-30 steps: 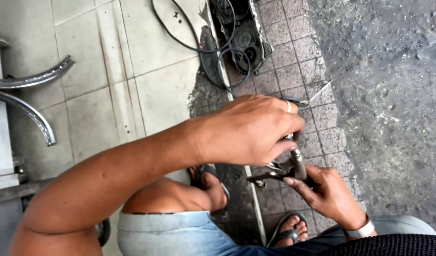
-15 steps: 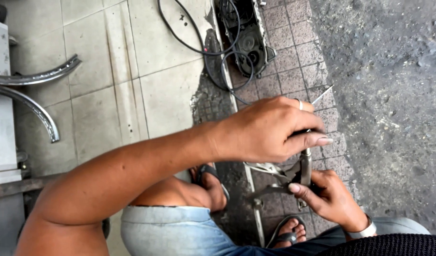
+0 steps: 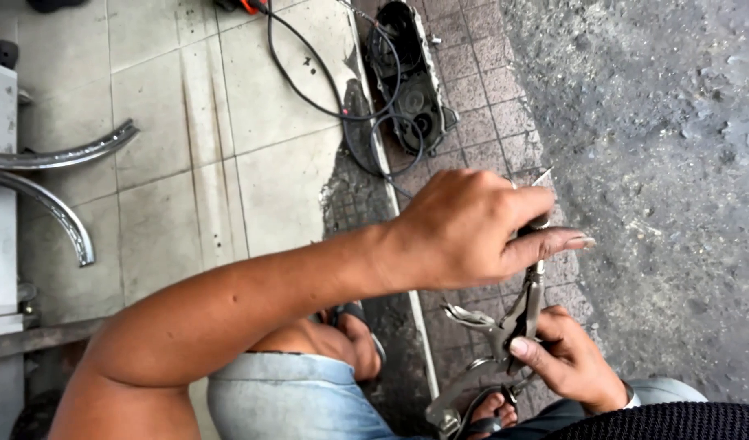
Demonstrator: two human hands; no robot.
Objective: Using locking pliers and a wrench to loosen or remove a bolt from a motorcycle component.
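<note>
My left hand [image 3: 464,232] reaches across from the lower left and is closed around a thin metal rod-like tool [image 3: 544,177], whose pointed tip sticks out above the fingers. Below it my right hand [image 3: 571,364] grips silver locking pliers [image 3: 495,338]. The pliers' jaws point up and meet the tool's shaft just under my left hand. Whether the jaws clamp the shaft I cannot tell. The pliers' handles hang down toward my feet.
A dark open engine casing [image 3: 411,81] lies on the tiles ahead, with a black cable [image 3: 309,94] looping past it. Two curved chrome strips [image 3: 61,155] lie at the left beside a white cabinet [image 3: 0,204]. Rough asphalt [image 3: 676,163] runs along the right. My sandalled foot [image 3: 354,326] is below my arm.
My left hand has shifted a little to the right on the tool. The pliers and my right hand sit lower in view, and more of the casing shows.
</note>
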